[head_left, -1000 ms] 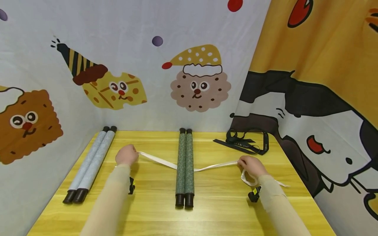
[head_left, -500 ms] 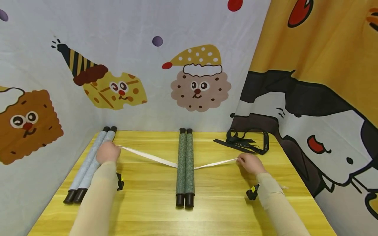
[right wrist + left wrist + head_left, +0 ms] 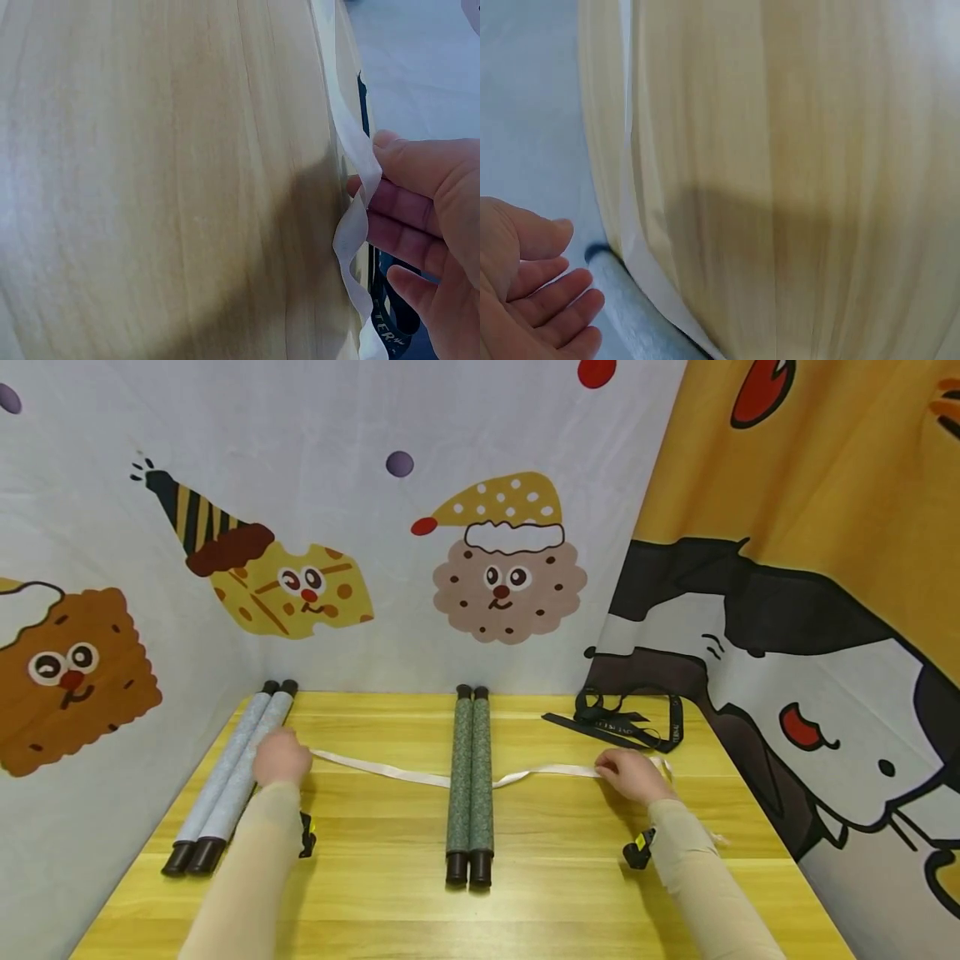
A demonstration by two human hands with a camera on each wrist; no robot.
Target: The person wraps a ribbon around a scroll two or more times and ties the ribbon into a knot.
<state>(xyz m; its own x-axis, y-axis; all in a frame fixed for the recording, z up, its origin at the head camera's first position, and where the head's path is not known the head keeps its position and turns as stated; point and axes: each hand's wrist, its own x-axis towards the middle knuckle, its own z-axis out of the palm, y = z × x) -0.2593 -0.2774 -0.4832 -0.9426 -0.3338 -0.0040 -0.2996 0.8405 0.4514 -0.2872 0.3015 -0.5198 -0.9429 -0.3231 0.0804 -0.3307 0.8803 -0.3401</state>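
Note:
A pair of green speckled rolls (image 3: 470, 777) with black end caps lies side by side mid-table. A white ribbon (image 3: 382, 769) passes beneath them and extends to both sides. My left hand (image 3: 281, 757) is over the pale blue rolls (image 3: 243, 777) at the ribbon's left end. In the left wrist view its fingers (image 3: 555, 296) are loosely bent with nothing between them, and the ribbon lies beside them. My right hand (image 3: 633, 774) holds the ribbon's right stretch between thumb and fingers; the ribbon (image 3: 350, 232) hangs twisted below them in the right wrist view.
Black printed ribbon (image 3: 611, 724) lies in a loose heap at the back right, behind my right hand. A printed cloth (image 3: 337, 435) hangs along the back and sides of the wooden table (image 3: 390, 910).
My left hand moved left, drawing the ribbon out, then came slightly lower and let go of it. The ribbon has slackened toward the table. My right hand shifted slightly left.

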